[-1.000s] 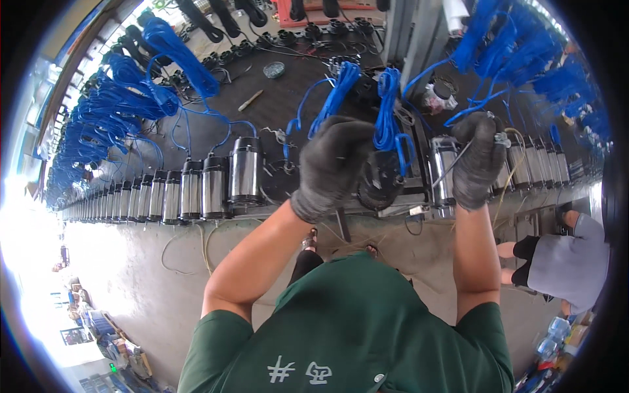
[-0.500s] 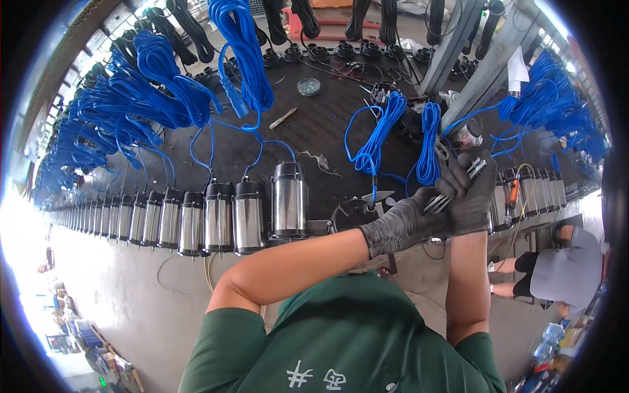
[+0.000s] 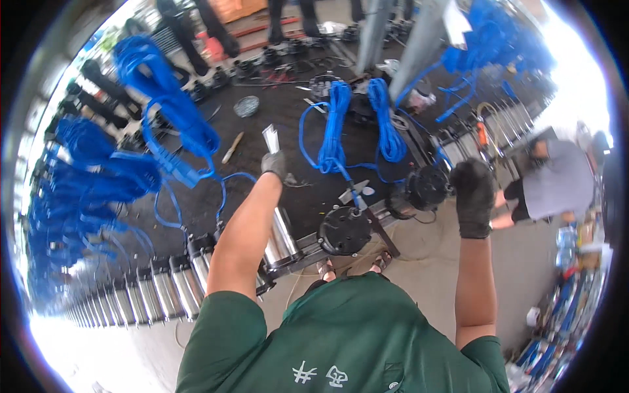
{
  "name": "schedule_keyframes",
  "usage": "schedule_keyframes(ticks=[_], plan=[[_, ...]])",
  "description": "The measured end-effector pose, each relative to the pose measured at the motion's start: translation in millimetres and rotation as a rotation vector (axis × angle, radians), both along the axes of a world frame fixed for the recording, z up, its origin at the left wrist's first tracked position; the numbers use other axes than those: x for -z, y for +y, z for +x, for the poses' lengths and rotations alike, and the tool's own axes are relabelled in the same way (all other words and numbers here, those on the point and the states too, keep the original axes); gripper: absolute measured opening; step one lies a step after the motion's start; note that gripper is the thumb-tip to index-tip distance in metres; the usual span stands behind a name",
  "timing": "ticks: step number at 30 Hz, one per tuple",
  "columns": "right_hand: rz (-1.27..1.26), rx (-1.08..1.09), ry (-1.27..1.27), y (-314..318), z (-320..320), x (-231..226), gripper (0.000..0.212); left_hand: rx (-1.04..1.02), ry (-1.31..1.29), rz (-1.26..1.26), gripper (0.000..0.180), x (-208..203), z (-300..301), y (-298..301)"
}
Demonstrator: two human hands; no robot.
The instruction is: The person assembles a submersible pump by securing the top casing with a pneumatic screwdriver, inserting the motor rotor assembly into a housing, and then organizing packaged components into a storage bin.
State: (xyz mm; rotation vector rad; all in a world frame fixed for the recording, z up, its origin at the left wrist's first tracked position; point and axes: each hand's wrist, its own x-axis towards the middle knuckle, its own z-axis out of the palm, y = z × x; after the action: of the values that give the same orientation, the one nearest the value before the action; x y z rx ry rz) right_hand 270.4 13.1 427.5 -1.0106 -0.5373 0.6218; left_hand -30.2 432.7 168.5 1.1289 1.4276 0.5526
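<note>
My left hand (image 3: 274,165), in a dark grey glove, is closed around a bundle of slender, bright metal rods (image 3: 270,139) over the black bench. Below that forearm, a steel cylinder with black ends (image 3: 282,237), apparently a pump body, stands partly hidden. My right hand (image 3: 473,195), gloved and curled shut, is raised off to the right; whatever is inside its fingers is hidden. Between the hands, a black round pump end (image 3: 344,230) sits at the bench edge with a blue cable attached. Coiled blue cables (image 3: 335,128) lie behind it.
Several steel cylinders (image 3: 160,288) line the bench edge to the left. Blue cable bundles (image 3: 98,164) hang at left and far right. A small bowl (image 3: 246,106) and a wooden-handled tool (image 3: 232,147) lie on the bench. Another person (image 3: 563,177) is at the right.
My hands have parted: the left swung out to the left over the bench with metal rods, while the right stayed on the right and curled shut. The view has turned.
</note>
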Motion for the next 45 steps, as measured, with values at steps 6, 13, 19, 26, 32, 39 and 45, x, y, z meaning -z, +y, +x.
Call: schedule_keyframes(ticks=[6,13,19,26,32,39,45], plan=[[-0.288,0.400,0.376,-141.7,-15.9,134.3,0.016,0.799,1.094,0.193,0.063,49.1,9.5,24.1],[-0.383,0.410,0.738,-218.1,-49.3,229.5,0.019,0.621,0.961,0.725,0.056,-55.9,57.5,13.9],[-0.535,0.283,0.594,-196.9,-48.1,259.4,0.024,1.554,0.685,1.630,0.047,-80.1,161.8,-1.4],[-0.634,0.093,0.641,-145.3,-20.2,305.7,0.037,2.197,1.211,1.571,0.037,-77.9,184.0,-60.6],[-0.488,0.228,0.581,-101.1,-27.8,372.6,0.034,2.404,1.402,1.131,0.040,-59.7,135.6,-40.5],[-0.500,-0.053,0.994,-71.4,-9.9,380.4,0.025,1.817,0.808,0.882,0.051,-137.0,146.1,-61.9],[-0.540,-0.003,0.944,-62.0,-8.1,374.8,0.019,1.552,0.172,1.052,0.085,-260.9,244.2,-291.0]])
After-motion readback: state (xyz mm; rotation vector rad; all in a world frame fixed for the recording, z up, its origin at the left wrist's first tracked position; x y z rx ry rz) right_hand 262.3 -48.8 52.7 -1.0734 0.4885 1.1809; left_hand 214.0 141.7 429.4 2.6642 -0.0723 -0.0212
